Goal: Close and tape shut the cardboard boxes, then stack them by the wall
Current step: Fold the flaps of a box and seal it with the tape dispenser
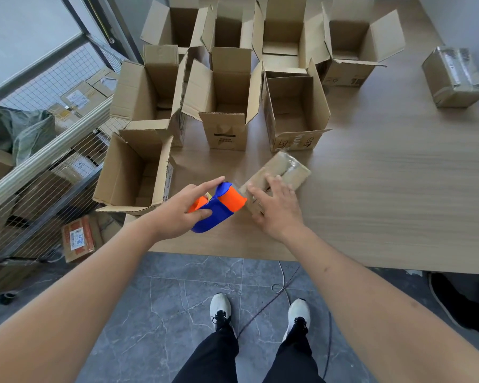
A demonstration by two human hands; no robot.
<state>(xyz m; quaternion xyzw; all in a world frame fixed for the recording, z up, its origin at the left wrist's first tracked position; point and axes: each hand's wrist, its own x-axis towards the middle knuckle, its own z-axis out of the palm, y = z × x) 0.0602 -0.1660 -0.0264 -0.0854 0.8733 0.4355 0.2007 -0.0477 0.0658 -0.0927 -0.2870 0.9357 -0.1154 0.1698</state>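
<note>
Box in hand: small closed cardboard box (277, 179) lies on the wooden table (398, 189) near the near edge, already glossy with clear tape along its top.
Long axis: runs from near-left to far-right, slanting away from the person.
Right hand (274, 208): spread flat on the box's near end, fingers fairly straight, pressing it down rather than gripping.
Left hand (183, 208): on the blue and orange tape dispenser (219, 207), thumb curled against its blue body, index finger stretched out over the top (how firm the hold is, I cannot tell).
Key relation: dispenser sits just left of the box, its orange end touching or almost touching the box's near-left end, so a pull along the slant seems the natural next stroke.
Nearer hand: the right is on the box; the left is beside it.
Still waiting: open boxes (227, 100) stand in rows farther back.
Done already: one taped box (454, 76) at the far right.
</note>
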